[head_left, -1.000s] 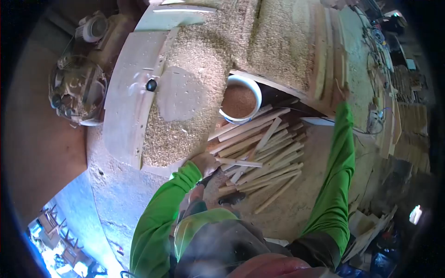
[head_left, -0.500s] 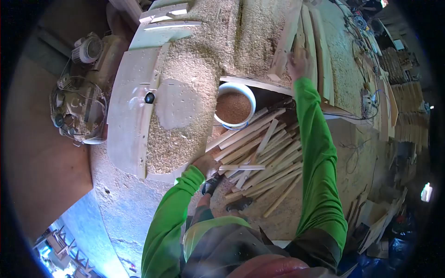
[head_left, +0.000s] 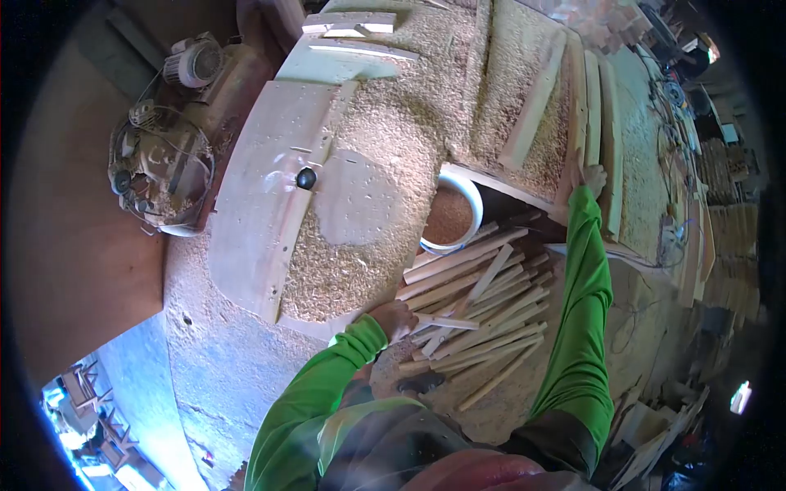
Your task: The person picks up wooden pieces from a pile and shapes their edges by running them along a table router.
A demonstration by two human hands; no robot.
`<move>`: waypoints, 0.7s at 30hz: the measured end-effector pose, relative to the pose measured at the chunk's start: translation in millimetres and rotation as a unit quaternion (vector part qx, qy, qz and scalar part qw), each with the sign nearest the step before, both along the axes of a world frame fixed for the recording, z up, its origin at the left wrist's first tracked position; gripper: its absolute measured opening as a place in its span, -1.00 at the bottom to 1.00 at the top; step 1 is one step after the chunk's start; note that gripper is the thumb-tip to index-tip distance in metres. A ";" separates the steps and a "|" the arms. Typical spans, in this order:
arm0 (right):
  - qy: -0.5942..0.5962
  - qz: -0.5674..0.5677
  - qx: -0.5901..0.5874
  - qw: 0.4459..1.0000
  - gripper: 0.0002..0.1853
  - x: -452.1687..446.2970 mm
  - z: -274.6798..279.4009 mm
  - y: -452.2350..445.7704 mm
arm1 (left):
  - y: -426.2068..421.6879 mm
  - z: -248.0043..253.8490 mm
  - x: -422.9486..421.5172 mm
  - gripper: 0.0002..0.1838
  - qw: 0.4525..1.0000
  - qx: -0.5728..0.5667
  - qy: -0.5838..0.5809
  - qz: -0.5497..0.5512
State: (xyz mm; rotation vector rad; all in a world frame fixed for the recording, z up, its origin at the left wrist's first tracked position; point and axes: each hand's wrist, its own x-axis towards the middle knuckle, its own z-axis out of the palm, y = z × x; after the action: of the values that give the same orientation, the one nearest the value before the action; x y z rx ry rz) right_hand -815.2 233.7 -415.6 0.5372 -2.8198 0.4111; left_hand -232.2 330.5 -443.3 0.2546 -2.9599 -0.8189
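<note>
My left hand (head_left: 395, 320) is closed at the machine table's near edge, around one end of a short wooden strip (head_left: 446, 322). The strip points right over a loose pile of similar wooden sticks (head_left: 491, 315) below the table. Farther off on the right, my right hand (head_left: 593, 177) is closed at the lower end of a long, narrow wooden strip (head_left: 592, 106); its fingers are partly hidden. Long wooden pieces (head_left: 610, 147) lie on both sides of that hand. A separate thick wooden piece (head_left: 534, 106) rests on the shavings to its left.
Shavings cover much of the machine table (head_left: 246, 188), which has a dark round knob (head_left: 306, 177) beside a wooden fence. A white bucket (head_left: 471, 196) of sawdust stands in the table's gap. A dusty motor (head_left: 195, 64) is at left, and cables (head_left: 673, 94) run along the right.
My right hand has shifted along the long wooden pieces toward their near ends. My left hand stays on the short strip. The whole view has swung, so the scene sits farther right.
</note>
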 end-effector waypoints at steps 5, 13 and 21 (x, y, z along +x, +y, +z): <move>0.008 0.007 0.032 0.999 -0.07 19.6 6.1 -3.7 | 7.1 -13.9 0.9 -0.87 1.000 -0.011 0.030 0.000; -0.037 0.098 0.039 0.994 0.04 67.1 32.4 -4.3 | 5.9 -13.5 2.2 -0.87 1.000 -0.002 0.008 -0.011; -0.136 0.290 -0.195 0.927 0.11 108.8 -26.3 -42.3 | 6.9 -9.8 3.4 -0.85 1.000 -0.010 0.015 0.023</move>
State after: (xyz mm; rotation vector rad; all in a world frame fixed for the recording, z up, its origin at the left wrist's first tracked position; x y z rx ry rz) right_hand -706.4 191.4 -441.9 1.3004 -2.6500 1.2097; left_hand -228.8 337.4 -453.1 0.3060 -2.9214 -0.7808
